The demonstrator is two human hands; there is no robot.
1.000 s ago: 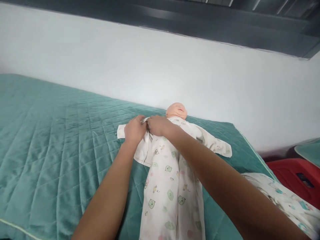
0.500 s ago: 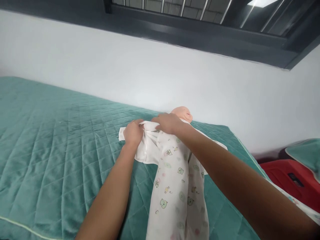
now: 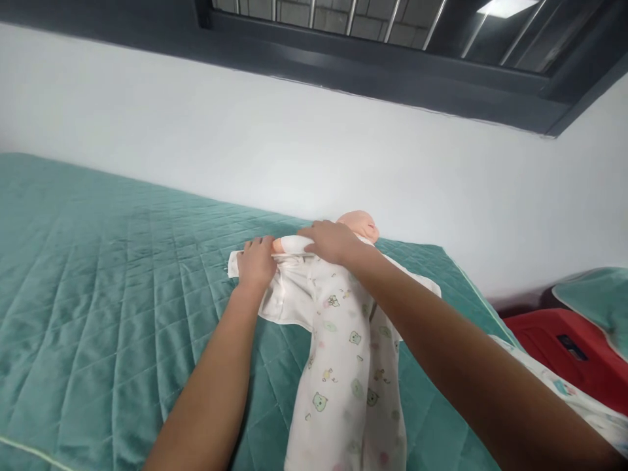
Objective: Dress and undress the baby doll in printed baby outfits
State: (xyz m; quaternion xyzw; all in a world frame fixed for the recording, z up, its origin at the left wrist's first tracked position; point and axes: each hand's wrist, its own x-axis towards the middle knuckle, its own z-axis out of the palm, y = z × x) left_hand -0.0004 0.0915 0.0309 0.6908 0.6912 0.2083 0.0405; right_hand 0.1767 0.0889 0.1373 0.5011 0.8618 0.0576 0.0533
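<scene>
A baby doll lies on the green quilted cover, its head [image 3: 360, 224] near the wall. White printed baby clothes [image 3: 338, 366] cover its body and legs. A white top [image 3: 289, 294] is spread beside and under it. My left hand [image 3: 258, 261] is closed on that top's white sleeve [image 3: 233, 263], whose end sticks out past my fingers. Next to it shows a bit of the doll's bare arm [image 3: 278, 246]. My right hand [image 3: 331, 242] is closed around the doll's upper arm in its white inner sleeve [image 3: 297, 245]; the fingertips are partly hidden.
The green quilted bedcover [image 3: 122, 294] stretches left to the white wall [image 3: 196, 131]. A dark window frame with bars [image 3: 314, 59] is above. To the right are a red plastic object [image 3: 544, 340], a folded green cloth [image 3: 593, 301] and a white printed cloth [image 3: 564, 389].
My left hand has shifted slightly left along the sleeve, and a bit of the doll's bare arm now shows beside it. My right hand stays on the arm.
</scene>
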